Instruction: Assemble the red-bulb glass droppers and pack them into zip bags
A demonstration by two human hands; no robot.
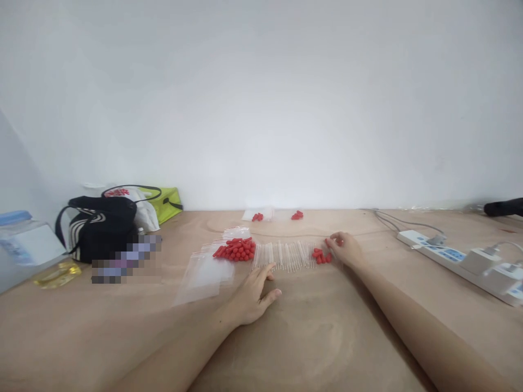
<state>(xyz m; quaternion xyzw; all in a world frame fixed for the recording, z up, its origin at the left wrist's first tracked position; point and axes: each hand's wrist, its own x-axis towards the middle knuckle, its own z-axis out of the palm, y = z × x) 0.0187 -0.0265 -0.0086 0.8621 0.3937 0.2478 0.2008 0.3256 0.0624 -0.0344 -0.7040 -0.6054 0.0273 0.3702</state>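
Observation:
My left hand (255,296) rests over the table with thumb and fingers apart, holding nothing. Its fingertips are by the near edge of a row of thin clear tubes (286,256). My right hand (343,247) is at the right of the row, its fingertips closed on a small red piece (327,242). Just below and left of it lies a small group of red pieces (321,257). A larger heap of red pieces (236,249) sits at the left end of the tubes, partly on clear zip bags (204,275).
Two small red groups (257,216) (297,215) lie near the wall, one on clear bags. A black bag (104,226), a green bag (169,204) and a yellow tape roll (59,274) are left. A power strip (453,258) with plugs stands right.

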